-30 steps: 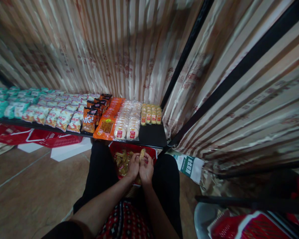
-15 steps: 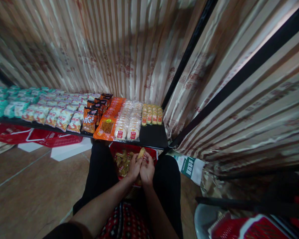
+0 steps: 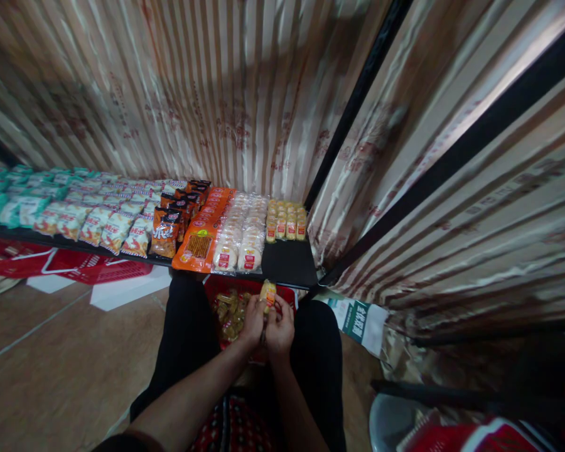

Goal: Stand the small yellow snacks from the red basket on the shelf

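Close together above a red basket (image 3: pixel 289 296), my left hand (image 3: pixel 253 321) and my right hand (image 3: pixel 280 326) both have their fingers closed on a small yellow wrapped snack (image 3: pixel 267 292). Its red label faces up toward me. Inside the basket lies a heap of gold-wrapped snacks (image 3: pixel 230 317). Just beyond my hands, at the right end of a black shelf (image 3: pixel 289 258), stand rows of similar yellow snack packs (image 3: pixel 286 221) with red labels.
Left along the shelf are round white packaged crackers (image 3: pixel 238 242), an orange bag (image 3: pixel 198 242), brown-orange bags (image 3: pixel 164 232), white bags (image 3: pixel 115 231) and teal packs (image 3: pixel 16 201). Black posts (image 3: pixel 353 113) and a striped curtain (image 3: pixel 245 94) stand behind. Red baskets (image 3: pixel 98 267) lie under the shelf.
The yellow snack has been turned in my fingers, so its red label now shows. My hands stay over the basket, and the view has shifted slightly.
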{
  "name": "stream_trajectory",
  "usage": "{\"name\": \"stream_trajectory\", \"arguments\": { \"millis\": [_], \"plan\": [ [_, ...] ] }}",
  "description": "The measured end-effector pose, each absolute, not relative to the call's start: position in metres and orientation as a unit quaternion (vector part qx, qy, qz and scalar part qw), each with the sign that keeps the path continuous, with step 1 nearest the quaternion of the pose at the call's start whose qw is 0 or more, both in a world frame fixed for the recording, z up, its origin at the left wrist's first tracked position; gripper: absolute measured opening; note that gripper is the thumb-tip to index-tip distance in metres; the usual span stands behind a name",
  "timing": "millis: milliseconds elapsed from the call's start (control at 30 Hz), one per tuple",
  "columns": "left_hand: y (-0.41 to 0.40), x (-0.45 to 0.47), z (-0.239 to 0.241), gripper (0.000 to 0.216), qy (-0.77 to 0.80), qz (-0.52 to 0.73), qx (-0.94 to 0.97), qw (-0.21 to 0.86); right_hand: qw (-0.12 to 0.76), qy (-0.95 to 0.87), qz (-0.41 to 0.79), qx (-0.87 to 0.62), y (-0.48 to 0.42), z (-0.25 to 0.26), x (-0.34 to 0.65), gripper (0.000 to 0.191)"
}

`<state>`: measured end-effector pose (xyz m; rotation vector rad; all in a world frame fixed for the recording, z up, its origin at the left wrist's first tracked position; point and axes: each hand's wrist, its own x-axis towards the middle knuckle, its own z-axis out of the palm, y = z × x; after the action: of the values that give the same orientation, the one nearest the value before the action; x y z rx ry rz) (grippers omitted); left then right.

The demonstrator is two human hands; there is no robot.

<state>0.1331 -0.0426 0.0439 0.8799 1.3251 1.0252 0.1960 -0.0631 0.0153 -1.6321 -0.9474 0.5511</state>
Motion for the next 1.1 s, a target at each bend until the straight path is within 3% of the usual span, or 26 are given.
{"name": "stream_trajectory", "arguments": {
  "millis": [200, 467, 700, 1100],
  "plan": [
    [-0.041, 0.137, 0.053, 0.020, 0.553, 0.434, 0.393, 0.593, 0.572, -0.388, 0.266, -0.672, -0.061, 0.009, 0.202, 0.038],
    [-0.028, 0.141, 0.023, 0.023, 0.580, 0.424, 0.454, 0.528, 0.573, -0.379, 0.267, -0.676, -0.054, 0.010, 0.209, 0.038],
    [-0.020, 0.145, 0.026, 0.024, 0.549, 0.460, 0.442, 0.539, 0.557, -0.382, 0.268, -0.687, -0.046, 0.019, 0.213, 0.039],
    [-0.005, 0.155, 0.040, 0.009, 0.574, 0.449, 0.402, 0.554, 0.560, -0.397, 0.246, -0.685, -0.028, 0.029, 0.224, 0.037]
  ]
}}
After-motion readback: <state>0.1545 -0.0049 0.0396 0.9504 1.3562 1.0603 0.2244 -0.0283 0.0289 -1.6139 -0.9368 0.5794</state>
